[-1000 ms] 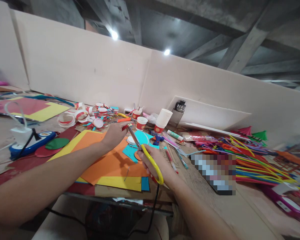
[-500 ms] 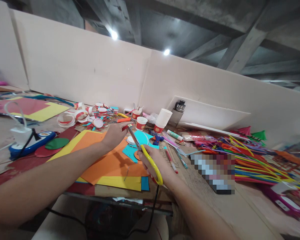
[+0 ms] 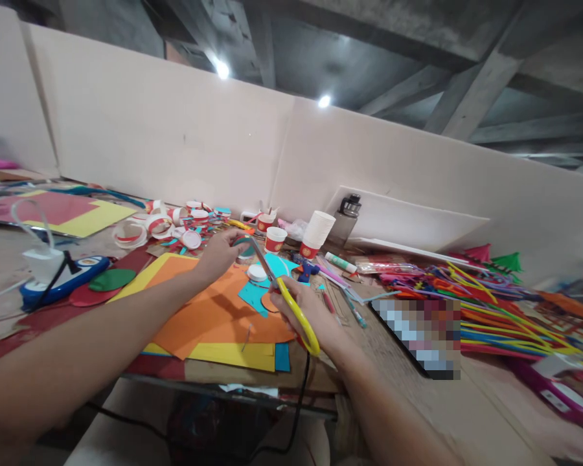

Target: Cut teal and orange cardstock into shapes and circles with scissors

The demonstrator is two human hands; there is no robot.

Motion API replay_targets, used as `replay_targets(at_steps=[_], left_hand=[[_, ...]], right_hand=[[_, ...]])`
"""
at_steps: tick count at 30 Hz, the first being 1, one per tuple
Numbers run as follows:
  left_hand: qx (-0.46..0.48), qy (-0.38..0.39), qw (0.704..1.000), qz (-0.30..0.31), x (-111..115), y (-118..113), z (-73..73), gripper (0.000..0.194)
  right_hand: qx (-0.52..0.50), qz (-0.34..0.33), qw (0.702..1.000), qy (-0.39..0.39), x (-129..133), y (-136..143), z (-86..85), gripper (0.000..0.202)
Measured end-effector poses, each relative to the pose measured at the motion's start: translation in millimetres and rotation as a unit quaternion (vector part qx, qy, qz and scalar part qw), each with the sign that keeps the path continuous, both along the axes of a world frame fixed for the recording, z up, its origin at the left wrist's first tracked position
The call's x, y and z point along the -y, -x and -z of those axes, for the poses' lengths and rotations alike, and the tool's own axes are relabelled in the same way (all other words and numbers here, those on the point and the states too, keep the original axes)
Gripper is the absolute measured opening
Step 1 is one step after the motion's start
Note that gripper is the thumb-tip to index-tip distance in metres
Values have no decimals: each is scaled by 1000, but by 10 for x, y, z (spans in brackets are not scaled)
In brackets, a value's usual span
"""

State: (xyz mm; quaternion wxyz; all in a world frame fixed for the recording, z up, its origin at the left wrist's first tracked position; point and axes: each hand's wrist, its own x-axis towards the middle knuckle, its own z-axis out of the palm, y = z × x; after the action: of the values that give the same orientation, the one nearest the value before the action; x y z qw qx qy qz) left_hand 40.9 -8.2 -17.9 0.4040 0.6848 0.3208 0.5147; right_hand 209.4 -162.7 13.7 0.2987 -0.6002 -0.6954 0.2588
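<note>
My right hand [image 3: 304,309] is closed around the yellow-handled scissors [image 3: 297,315]. Their metal blades point away from me, up toward my left hand, with the tips at the edge of a small round piece with a teal face [image 3: 245,248]. My left hand [image 3: 219,257] pinches that piece; the fingers hide part of it, and whether the blades are cutting it is unclear. Below both hands lie orange paper sheets [image 3: 194,323], a cut turquoise sheet [image 3: 253,298] and a white round lid-like piece [image 3: 257,272].
Behind my hands stand a paper cup [image 3: 275,239] and a cup stack [image 3: 318,231]. Cut cup rings [image 3: 129,234] lie left of them. A blue glue gun [image 3: 307,270], a bottle [image 3: 346,221], and coloured pipe cleaners [image 3: 505,323] are on the right. A blue power strip [image 3: 85,272] sits left.
The small piece in my left hand has turned; its red side showed before and a teal round face shows now. The scissors have shifted slightly right and down.
</note>
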Motion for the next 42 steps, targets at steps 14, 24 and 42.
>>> replay_targets(at_steps=[14, 24, 42], left_hand=[[113, 139, 968, 176, 33, 25, -90, 27], [97, 145, 970, 171, 15, 66, -122, 25], [91, 141, 965, 200, -33, 110, -111, 22]], right_hand=[[177, 38, 973, -142, -172, -223, 51, 27], [211, 35, 964, -157, -177, -253, 57, 25], [264, 69, 948, -164, -140, -270, 39, 25]])
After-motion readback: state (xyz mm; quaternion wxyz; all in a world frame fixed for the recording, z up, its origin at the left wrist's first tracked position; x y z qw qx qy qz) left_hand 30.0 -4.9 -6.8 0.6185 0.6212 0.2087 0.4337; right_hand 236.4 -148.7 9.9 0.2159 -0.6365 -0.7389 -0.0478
